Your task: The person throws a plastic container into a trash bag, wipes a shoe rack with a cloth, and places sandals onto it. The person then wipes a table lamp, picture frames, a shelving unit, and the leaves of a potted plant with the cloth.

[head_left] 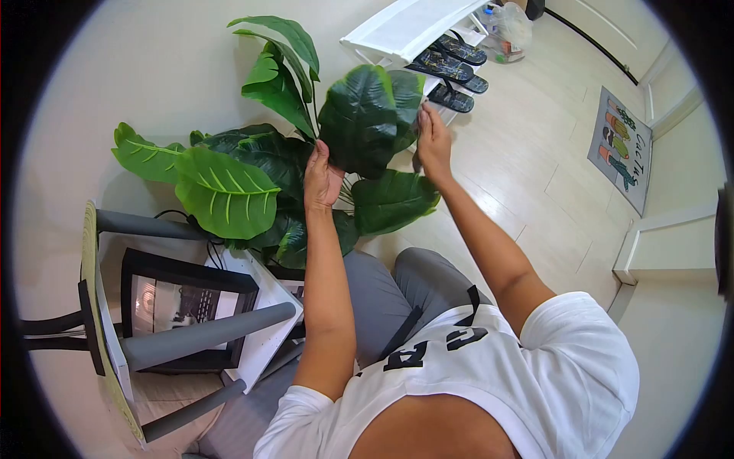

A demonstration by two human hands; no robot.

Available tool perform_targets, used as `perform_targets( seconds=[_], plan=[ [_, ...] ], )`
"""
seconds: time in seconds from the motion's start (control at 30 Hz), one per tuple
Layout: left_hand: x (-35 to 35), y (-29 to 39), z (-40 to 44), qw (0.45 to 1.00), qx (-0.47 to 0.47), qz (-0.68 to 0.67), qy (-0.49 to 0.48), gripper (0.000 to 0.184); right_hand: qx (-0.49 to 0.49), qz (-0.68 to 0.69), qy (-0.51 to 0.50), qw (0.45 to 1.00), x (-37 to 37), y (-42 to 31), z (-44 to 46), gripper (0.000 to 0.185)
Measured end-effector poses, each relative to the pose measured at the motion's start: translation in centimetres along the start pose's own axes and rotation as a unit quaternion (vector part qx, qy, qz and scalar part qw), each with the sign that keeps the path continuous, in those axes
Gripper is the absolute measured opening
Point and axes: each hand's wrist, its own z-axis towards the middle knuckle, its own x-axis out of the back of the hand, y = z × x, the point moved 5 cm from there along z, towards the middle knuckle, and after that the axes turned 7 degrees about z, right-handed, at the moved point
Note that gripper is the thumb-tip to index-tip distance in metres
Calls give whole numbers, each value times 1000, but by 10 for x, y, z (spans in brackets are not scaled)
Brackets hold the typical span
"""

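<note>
A large leafy plant [225, 191] with broad dark green leaves and lighter edges stands by the wall in front of me. My left hand [321, 180] is at the left edge of a big upright leaf [359, 118], its thumb up and its fingers partly hidden behind the leaf. At the right side of that foliage, my right hand [434, 145] pinches the edge of another leaf [405, 103]. A small pale bit shows by its fingertips, too small to name. Stems converge below my left hand, mostly covered by leaves.
To the left is a small table with grey legs [206, 336], with a black-framed picture [187, 310] within it. A white rack [413, 30] holds several flip-flops [451, 65]. Beyond lie a plastic bag [511, 34] and a cactus doormat [621, 149].
</note>
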Motion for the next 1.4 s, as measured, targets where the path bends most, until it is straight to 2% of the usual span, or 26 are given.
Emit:
perform_targets(
  seconds=[0.03, 0.13, 0.17, 0.23, 0.27, 0.37, 0.4, 0.43, 0.5, 0.53, 0.6, 0.63, 0.7, 0.73, 0.8, 0.83, 0.9, 0.97, 1.03, 1.07, 1.17, 1.23, 1.27, 1.33, 1.37, 1.4],
  plan=[
    [-2, 0, -2, 1000, -15, -12, 8, 49, -1, 0, 3, 1000, 0, -9, -12, 31],
    [-4, -2, -5, 997, -32, -70, 5, 51, 136, -2, 38, 990, -6, -60, -41, 28],
    [-10, 0, -7, 997, -28, -68, 4, 51, 135, -1, 42, 990, -7, -69, -46, 28],
    [-20, 4, -11, 993, -40, -114, -14, 52, 278, -64, 34, 958, -9, -94, -57, 33],
    [-20, 1, -11, 993, -38, -113, -14, 52, 314, -91, 11, 945, -12, -95, -60, 39],
    [-6, -5, -9, 991, -66, -118, 0, 51, 301, -75, -23, 951, -11, -99, -54, 38],
    [3, -8, -8, 987, -52, -150, -19, 52, 262, -38, 31, 964, -7, -90, -47, 40],
    [10, -11, -8, 982, -36, -182, -37, 53, 261, -37, 30, 964, -4, -95, -41, 40],
    [13, -12, -10, 985, -44, -166, -9, 54, 99, 58, 130, 985, 20, -102, -24, 39],
    [13, -11, -10, 987, -54, -150, 15, 54, 98, 58, 130, 985, 24, -109, -20, 39],
    [10, -9, -11, 988, -58, -143, 23, 54, 235, -5, 118, 965, 28, -130, -23, 38],
    [14, -11, -11, 988, -64, -137, 31, 54, 235, -6, 119, 965, 25, -129, -24, 38],
    [16, -13, -12, 983, -62, -170, -9, 56, 302, 19, -71, 951, -5, -132, -26, 44],
    [17, -13, -12, 976, -62, -202, -49, 57, 301, 18, -68, 951, -11, -125, -25, 44],
    [14, -13, -12, 967, -69, -228, -93, 59, 356, -214, -249, 875, -49, -100, -37, 49],
    [11, -12, -14, 955, -76, -254, -133, 61, 355, -214, -248, 876, -54, -91, -44, 49],
    [8, -13, -12, 954, -62, -269, -120, 60, 312, -195, -308, 877, -63, -75, -58, 49],
    [16, -18, -8, 951, -49, -286, -104, 60, 318, -186, -316, 874, -64, -75, -69, 48],
    [16, -17, -6, 919, 1, -368, -144, 64, 337, -260, -455, 782, -74, -68, -88, 53],
    [16, -16, -9, 919, 3, -368, -142, 64, 335, -260, -455, 783, -76, -69, -87, 53],
    [2, -9, -17, 924, 30, -350, -148, 71, 374, -279, -363, 806, -80, -76, -68, 55],
    [-10, -6, -17, 952, -1, -259, -163, 80, 350, -210, -227, 884, -74, -80, -47, 51],
    [-7, -8, -16, 953, 2, -258, -161, 80, 347, -209, -226, 886, -76, -77, -44, 51],
    [6, -10, -12, 965, -28, -237, -105, 81, 190, -46, -251, 948, -77, -62, -32, 44],
    [11, -12, -13, 966, -24, -237, -105, 81, 188, -46, -249, 949, -77, -51, -32, 44],
    [16, -14, -14, 970, -5, -215, -110, 83, 106, 80, -250, 959, -77, -36, -32, 38]
  ],
)
